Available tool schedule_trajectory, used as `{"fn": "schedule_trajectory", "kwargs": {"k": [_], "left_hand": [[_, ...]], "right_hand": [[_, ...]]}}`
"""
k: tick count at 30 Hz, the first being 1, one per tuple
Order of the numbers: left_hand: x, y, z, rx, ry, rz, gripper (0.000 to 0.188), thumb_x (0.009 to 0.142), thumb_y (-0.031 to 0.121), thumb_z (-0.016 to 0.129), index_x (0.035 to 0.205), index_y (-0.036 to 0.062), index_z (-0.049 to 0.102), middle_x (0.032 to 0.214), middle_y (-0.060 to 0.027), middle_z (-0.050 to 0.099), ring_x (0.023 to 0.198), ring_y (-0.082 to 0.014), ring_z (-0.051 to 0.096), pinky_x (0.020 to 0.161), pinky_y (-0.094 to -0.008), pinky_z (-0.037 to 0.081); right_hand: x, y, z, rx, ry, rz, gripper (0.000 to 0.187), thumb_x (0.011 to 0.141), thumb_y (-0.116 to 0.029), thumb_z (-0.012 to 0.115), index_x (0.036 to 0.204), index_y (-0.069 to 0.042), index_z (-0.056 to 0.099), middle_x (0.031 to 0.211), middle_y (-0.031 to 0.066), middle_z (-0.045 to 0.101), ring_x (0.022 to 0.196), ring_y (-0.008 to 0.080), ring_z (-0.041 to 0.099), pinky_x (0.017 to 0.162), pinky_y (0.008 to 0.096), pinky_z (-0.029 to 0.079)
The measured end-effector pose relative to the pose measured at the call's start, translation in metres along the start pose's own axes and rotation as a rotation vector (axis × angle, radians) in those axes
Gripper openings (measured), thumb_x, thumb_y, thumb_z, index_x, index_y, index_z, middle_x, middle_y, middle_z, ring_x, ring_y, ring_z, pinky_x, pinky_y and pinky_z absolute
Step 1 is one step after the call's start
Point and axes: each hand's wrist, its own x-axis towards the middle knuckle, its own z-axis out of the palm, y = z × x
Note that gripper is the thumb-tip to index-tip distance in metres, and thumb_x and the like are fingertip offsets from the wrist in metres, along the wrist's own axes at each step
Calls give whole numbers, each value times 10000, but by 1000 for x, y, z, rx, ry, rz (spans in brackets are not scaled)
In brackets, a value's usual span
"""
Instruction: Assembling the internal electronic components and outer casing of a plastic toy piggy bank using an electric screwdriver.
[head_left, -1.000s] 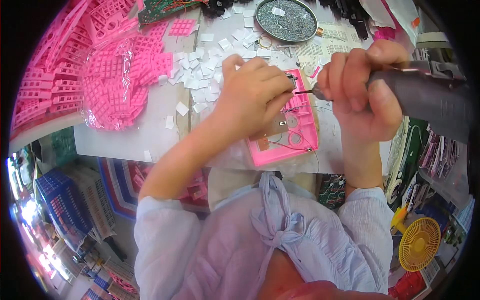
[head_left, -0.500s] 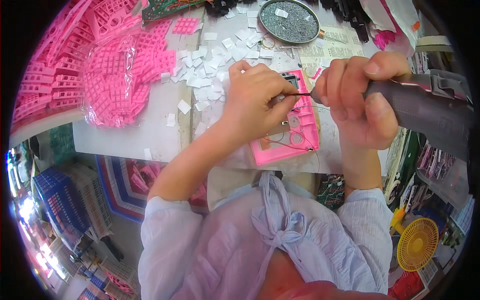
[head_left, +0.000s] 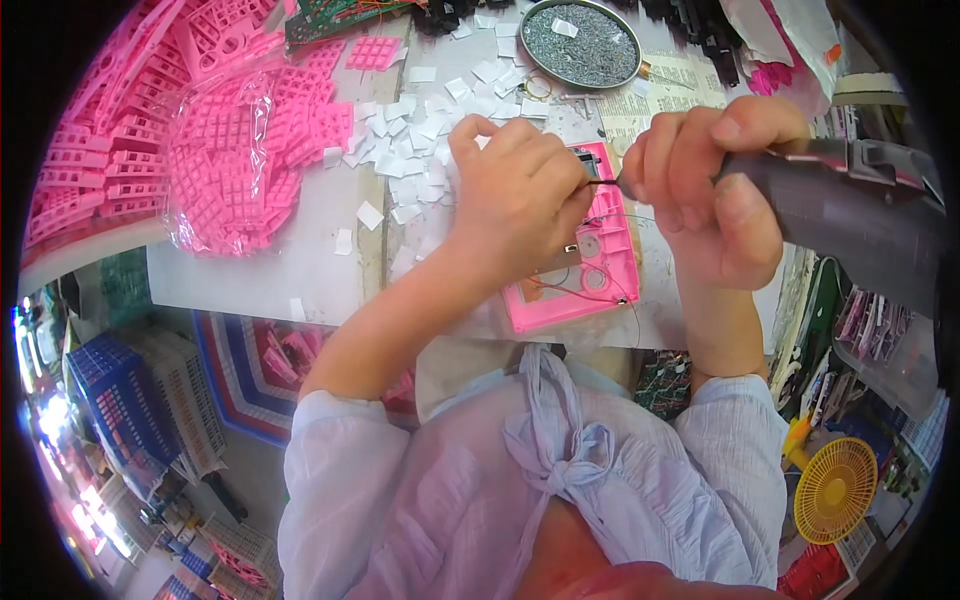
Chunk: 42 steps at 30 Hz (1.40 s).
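Note:
In my right hand (head_left: 712, 195), the fingers are wrapped round a dark grey electric screwdriver (head_left: 845, 205), held nearly level with its thin bit pointing left. My left hand (head_left: 515, 195) is closed in a pinch at the end of that bit. Whatever sits between its fingertips is hidden by the fingers. Beneath both hands lies a pink plastic casing (head_left: 622, 245) on the worktable, carrying thin wires, round moulded rings and a dark part near its far end. My left hand covers part of the casing's left side.
Small white paper squares (head_left: 405, 165) are scattered left of the casing. A round tray of small metal screws (head_left: 580, 45) stands at the back. Bagged pink grid pieces (head_left: 235, 160) are heaped at the left. A green circuit board (head_left: 340, 20) lies behind; a yellow fan (head_left: 837, 490) is low right.
My right hand and the screwdriver have shifted slightly left. My left hand stays at the bit's end, its fingers drawn in a little. The casing has hardly moved.

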Motion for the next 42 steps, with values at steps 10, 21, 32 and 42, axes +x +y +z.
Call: {"fn": "schedule_trajectory", "kwargs": {"k": [10,21,32,42], "left_hand": [[-10,-12,9,226,-194,-71,335,758,329,816,1011,155,683,1039,23,664,1070,-224,573,1004,-542,265],[-3,-20,4,-114,-341,-131,362,797,101,761,1130,38,634,1185,-171,651,1084,-399,626,935,-442,499],[-124,3,-258,415,-796,-539,581,726,83,759,1269,-1,571,1371,-237,537,1285,-406,511,1086,-455,401],[-59,25,-90,-374,-416,-532,319,867,-5,679,1184,-18,642,1052,-98,683,856,-140,648,724,-248,517]], "right_hand": [[-11,66,-25,-8,210,91,182,905,32,526,1065,-47,489,636,50,466,535,118,399,487,295,363],[28,47,-47,123,-46,397,332,886,-168,717,1173,-9,665,975,49,690,829,128,635,705,258,491],[-68,-2,-328,-1843,244,366,400,834,-202,737,1209,-75,673,1100,128,737,978,311,697,879,405,547],[-100,-25,-199,-686,524,632,342,937,-28,579,1271,-29,654,978,58,700,901,113,660,743,269,553]]}}
